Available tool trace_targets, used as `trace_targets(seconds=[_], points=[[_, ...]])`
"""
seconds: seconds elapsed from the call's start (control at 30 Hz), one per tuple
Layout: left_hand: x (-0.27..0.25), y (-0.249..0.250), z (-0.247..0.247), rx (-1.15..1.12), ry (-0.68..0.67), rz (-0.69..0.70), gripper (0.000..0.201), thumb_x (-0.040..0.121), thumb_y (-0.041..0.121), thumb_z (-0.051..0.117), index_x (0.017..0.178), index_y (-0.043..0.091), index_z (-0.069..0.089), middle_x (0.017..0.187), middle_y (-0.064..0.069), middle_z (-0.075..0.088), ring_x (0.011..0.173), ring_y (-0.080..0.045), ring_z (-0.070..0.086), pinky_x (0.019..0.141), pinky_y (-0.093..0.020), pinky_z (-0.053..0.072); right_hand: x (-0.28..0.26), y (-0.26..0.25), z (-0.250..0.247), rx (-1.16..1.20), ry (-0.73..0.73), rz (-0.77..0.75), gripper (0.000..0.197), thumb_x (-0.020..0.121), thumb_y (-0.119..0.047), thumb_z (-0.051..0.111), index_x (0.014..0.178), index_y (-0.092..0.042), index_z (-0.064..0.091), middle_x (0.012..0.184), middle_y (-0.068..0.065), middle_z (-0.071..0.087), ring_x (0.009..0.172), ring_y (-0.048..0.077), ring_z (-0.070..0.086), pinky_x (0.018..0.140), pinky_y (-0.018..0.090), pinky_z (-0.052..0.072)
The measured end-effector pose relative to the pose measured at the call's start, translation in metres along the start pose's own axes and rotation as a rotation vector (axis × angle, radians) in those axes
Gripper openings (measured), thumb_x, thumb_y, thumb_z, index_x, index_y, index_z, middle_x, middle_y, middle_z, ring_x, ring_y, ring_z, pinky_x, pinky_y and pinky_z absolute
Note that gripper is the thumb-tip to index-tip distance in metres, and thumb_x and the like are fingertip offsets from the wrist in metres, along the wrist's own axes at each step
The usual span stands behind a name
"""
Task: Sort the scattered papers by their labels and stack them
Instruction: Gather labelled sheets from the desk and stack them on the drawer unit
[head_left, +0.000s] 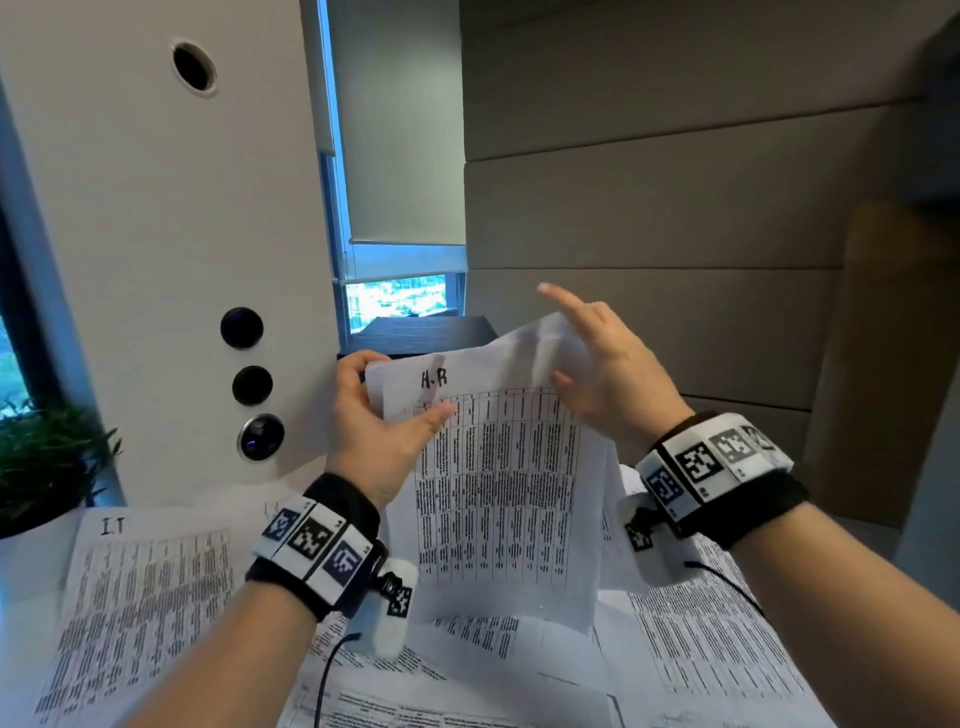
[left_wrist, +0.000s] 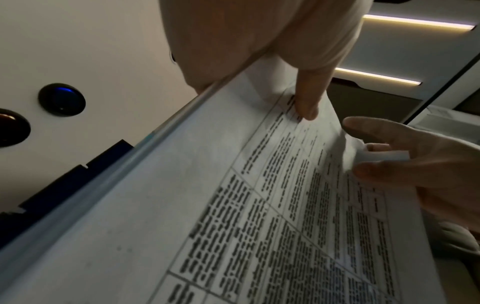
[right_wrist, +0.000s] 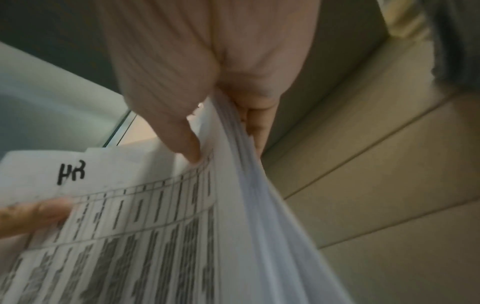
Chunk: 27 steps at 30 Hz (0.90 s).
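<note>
I hold up a small stack of printed sheets above the table, its top sheet hand-labelled "H.R". My left hand pinches the stack's upper left edge, thumb on the front, fingers behind. My right hand grips the upper right corner, thumb on the front of the sheets, other fingers behind, index finger raised straight. A sheet labelled "I.T" lies flat on the table at the left. More printed papers lie scattered under and right of my hands.
A white pillar with round dark buttons stands just behind the table at the left. A potted plant sits at the far left edge. A dark box lies behind the held stack, and a beige panelled wall fills the right.
</note>
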<state>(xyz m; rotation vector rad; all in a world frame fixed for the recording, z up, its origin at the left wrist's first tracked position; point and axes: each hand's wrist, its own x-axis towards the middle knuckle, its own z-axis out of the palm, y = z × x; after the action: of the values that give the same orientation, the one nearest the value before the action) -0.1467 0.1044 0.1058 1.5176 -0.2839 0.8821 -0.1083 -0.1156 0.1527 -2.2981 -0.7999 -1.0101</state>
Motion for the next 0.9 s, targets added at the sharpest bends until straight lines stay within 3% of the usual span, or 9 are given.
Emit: trace_targets(seconds=[0.13,0.27,0.33,0.4,0.53,0.63,0.7,0.8,0.9], points=[[0.005,-0.003,-0.002,0.013,0.007,-0.012,0.064,0.067,-0.005,0.080,0.111,0.015,0.038,0.086,-0.001,0.062,0.064,-0.001,0.066,0.061,-0.022,0.058,0.007,0.014,-0.006,-0.019,0.116,-0.030,0.038,0.077,-0.020,0.076,0.114,-0.023,0.067,0.101,0.002,0.066,0.092,0.025,0.063,0.082,0.038,0.052],[-0.006,-0.023,-0.002,-0.018,-0.085,-0.141,0.056,0.070,0.004,0.079,0.117,0.008,0.049,0.100,-0.006,0.070,0.093,-0.014,0.070,0.078,-0.029,0.058,0.004,0.017,-0.001,0.181,0.291,-0.021,0.019,0.074,-0.012,0.081,0.092,-0.011,0.075,0.085,0.001,0.070,0.076,0.005,0.063,0.076,0.006,0.044],[-0.013,-0.033,-0.002,0.021,-0.134,-0.206,0.045,0.073,0.013,0.079,0.114,0.012,0.061,0.102,-0.001,0.073,0.096,-0.011,0.069,0.085,-0.028,0.056,0.002,0.014,0.000,0.324,0.299,0.054,0.012,0.077,-0.009,0.078,0.089,-0.010,0.076,0.083,-0.001,0.070,0.074,-0.006,0.062,0.074,0.002,0.044],[-0.016,-0.037,0.000,0.060,-0.102,-0.264,0.027,0.073,0.021,0.078,0.099,0.018,0.069,0.092,0.004,0.074,0.089,-0.007,0.070,0.089,-0.033,0.055,0.001,0.014,0.000,0.439,0.292,0.171,0.007,0.080,-0.009,0.075,0.083,-0.015,0.075,0.078,-0.005,0.069,0.068,-0.010,0.061,0.067,0.004,0.045],[-0.002,-0.026,0.009,0.012,0.035,-0.223,0.016,0.070,0.022,0.079,0.083,0.024,0.069,0.086,-0.002,0.074,0.086,-0.022,0.071,0.086,-0.045,0.055,0.008,0.015,-0.005,0.522,0.351,0.340,0.024,0.085,-0.012,0.069,0.068,-0.028,0.066,0.070,-0.013,0.064,0.060,-0.007,0.054,0.054,0.007,0.041],[0.005,-0.017,0.012,-0.035,0.084,-0.175,0.022,0.064,0.036,0.079,0.080,0.025,0.068,0.085,-0.004,0.073,0.086,-0.027,0.070,0.082,-0.046,0.056,0.016,0.012,-0.015,0.642,0.448,0.397,0.025,0.087,-0.010,0.066,0.066,-0.023,0.065,0.065,-0.011,0.060,0.057,-0.004,0.050,0.055,0.012,0.041],[-0.001,-0.020,0.012,-0.038,0.062,-0.198,0.025,0.066,0.037,0.078,0.085,0.024,0.068,0.091,-0.006,0.073,0.089,-0.028,0.070,0.082,-0.046,0.056,0.013,0.013,-0.011,0.706,0.418,0.492,0.023,0.088,-0.012,0.065,0.067,-0.021,0.065,0.066,-0.005,0.058,0.063,0.008,0.050,0.061,0.023,0.044],[-0.018,-0.034,0.014,0.042,0.043,-0.247,0.019,0.077,0.023,0.076,0.094,0.022,0.066,0.090,0.001,0.072,0.083,-0.010,0.069,0.078,-0.031,0.058,-0.004,0.013,0.008,0.880,0.332,0.595,0.021,0.089,-0.018,0.060,0.069,-0.021,0.062,0.072,0.002,0.054,0.072,0.020,0.046,0.067,0.038,0.042],[-0.028,-0.042,0.013,0.080,0.009,-0.261,0.019,0.077,0.021,0.077,0.093,0.022,0.067,0.085,0.010,0.070,0.072,0.005,0.066,0.066,-0.012,0.051,-0.025,0.019,0.019,0.951,0.267,0.540,0.024,0.087,-0.044,0.057,0.091,-0.021,0.062,0.093,0.004,0.059,0.084,0.022,0.052,0.076,0.043,0.047]])
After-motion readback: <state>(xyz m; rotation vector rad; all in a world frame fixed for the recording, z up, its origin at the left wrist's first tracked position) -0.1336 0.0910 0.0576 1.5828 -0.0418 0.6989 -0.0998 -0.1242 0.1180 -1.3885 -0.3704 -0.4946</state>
